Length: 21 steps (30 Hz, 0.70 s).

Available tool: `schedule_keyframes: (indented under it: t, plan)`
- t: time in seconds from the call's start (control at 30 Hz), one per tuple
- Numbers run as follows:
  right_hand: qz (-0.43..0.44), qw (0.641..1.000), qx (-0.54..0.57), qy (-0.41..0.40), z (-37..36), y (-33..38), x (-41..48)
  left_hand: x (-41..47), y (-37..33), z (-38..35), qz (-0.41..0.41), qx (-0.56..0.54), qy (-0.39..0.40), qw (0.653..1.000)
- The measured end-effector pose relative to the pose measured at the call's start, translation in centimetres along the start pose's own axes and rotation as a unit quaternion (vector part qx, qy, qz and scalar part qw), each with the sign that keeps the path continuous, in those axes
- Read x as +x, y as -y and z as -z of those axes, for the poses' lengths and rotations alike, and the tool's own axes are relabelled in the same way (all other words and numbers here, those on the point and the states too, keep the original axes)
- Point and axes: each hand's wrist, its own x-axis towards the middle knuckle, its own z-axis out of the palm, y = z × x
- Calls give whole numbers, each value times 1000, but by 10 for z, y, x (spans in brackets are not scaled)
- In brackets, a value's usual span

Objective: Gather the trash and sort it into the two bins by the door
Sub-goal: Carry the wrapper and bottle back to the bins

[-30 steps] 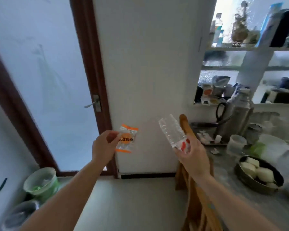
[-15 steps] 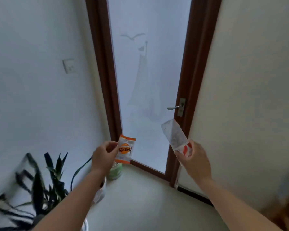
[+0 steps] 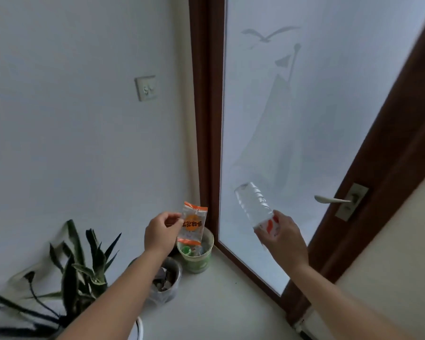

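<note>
White walls meet a frosted glass door point(image 3: 304, 133) in a dark wooden frame, with a metal handle point(image 3: 334, 200) at the right. On the floor point(image 3: 219, 298) in the corner stand two bins. The green bin point(image 3: 196, 261), nearer the door frame, holds a green cap and pieces of clear plastic. The clear bin point(image 3: 167, 285) just beside it holds dark, crumpled scraps. A potted plant point(image 3: 76, 266) stands to the left. The left hand point(image 3: 161, 233) pinches an orange-and-clear snack wrapper point(image 3: 192, 223) by its edge, above the green bin. The right hand point(image 3: 284, 238) is closed around an empty plastic bottle point(image 3: 254, 206), base pointing up toward the glass.
</note>
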Motion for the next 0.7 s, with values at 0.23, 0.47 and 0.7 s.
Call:
schedule_keyframes:
  t: [0.23,0.47,0.7]
  plan:
    - [-10,998,-7,68,-51,-20,78,63,21,-27,59,6,-38,998]
    - [-43,989,-10,141,-124,-21,131,122,60,-47,124,6,-53,991]
    - [-45,978,-28,202,-218,-15,199,204,111,-55,181,1,-67,981]
